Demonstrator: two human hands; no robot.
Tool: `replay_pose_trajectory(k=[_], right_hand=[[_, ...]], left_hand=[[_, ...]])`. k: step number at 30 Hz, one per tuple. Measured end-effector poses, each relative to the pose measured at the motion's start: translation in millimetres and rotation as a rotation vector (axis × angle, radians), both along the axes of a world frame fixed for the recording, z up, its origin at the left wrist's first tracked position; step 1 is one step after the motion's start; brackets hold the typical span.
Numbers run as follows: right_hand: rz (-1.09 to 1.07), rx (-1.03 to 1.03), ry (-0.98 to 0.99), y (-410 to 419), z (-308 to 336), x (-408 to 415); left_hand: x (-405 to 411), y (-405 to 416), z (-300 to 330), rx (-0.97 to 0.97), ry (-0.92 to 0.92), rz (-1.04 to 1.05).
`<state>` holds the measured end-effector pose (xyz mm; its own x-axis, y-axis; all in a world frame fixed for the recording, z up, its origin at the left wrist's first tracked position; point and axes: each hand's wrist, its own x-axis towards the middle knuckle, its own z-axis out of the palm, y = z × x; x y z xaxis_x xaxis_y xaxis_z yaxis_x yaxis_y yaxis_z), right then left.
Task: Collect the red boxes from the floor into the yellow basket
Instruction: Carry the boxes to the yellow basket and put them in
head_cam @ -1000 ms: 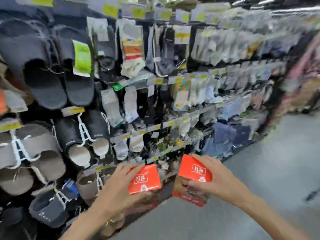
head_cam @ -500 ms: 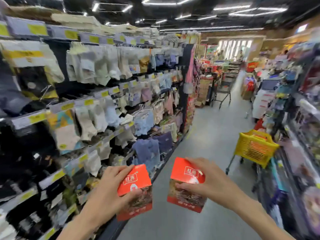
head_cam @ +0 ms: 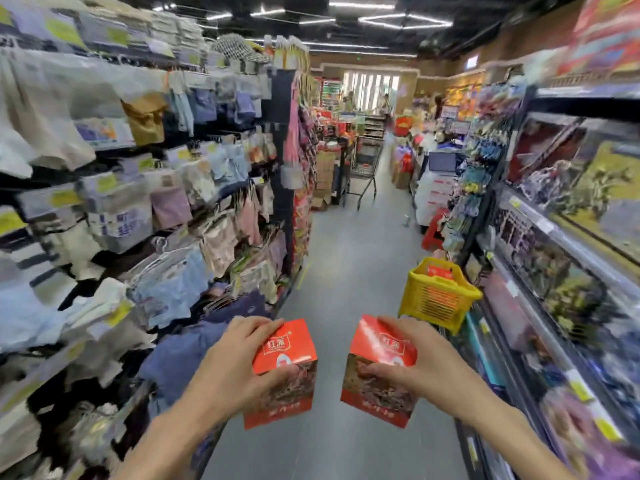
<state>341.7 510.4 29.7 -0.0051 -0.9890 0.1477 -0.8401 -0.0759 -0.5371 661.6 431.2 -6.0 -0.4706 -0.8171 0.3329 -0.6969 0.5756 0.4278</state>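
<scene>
Two red boxes (head_cam: pixel 379 372) carried upright, one per hand, left hand (head_cam: pixel 239 363) and right hand (head_cam: pixel 417 367) fingers clamped around each, evidently for dropping into the yellow basket (head_cam: pixel 437 295) near ahead.

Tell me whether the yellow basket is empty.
Not empty: the yellow basket shows a red box at its top, red visible through the mesh. How full, cannot tell.

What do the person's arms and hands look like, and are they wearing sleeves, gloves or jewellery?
Both forearms are bare as far as the picture shows, with no sleeve edge in view. The left hand and right hand are ungloved. No watch, bracelet or ring shows on the visible parts, and the fingernails look short and unpainted.
</scene>
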Motion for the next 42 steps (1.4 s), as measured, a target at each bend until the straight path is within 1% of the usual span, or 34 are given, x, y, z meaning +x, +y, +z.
replay_pose_trajectory(k=[3, 8, 15, 21, 29, 36, 42], right_hand=[[-0.088, -0.017, -0.008, -61, 6, -18], [-0.251, -0.018, -0.013, -154, 15, -62], [-0.422, -0.051, -0.061, -299, -8, -139], [-0.484, -0.066, -0.069, -435, -11, -210], [-0.562, -0.029, -0.041, -607, -11, -301], [-0.721, -0.019, -0.007, -733, -26, -387], [-0.971, -0.012, -0.023, -802, -27, -459]], left_hand=[[-27, -85, 4, 0.010, 0.028, -0.097], [-90, -221, 11, -0.009, 0.014, -0.223], [-192, -406, -2, -0.041, -0.004, -0.376], [-275, -561, -4, -0.025, -0.032, -0.458], [-378, -755, -8, -0.009, -0.037, -0.528], [-514, -911, -27, -0.019, -0.001, -0.687], [-666, -1020, -32, -0.014, -0.036, -0.965]])
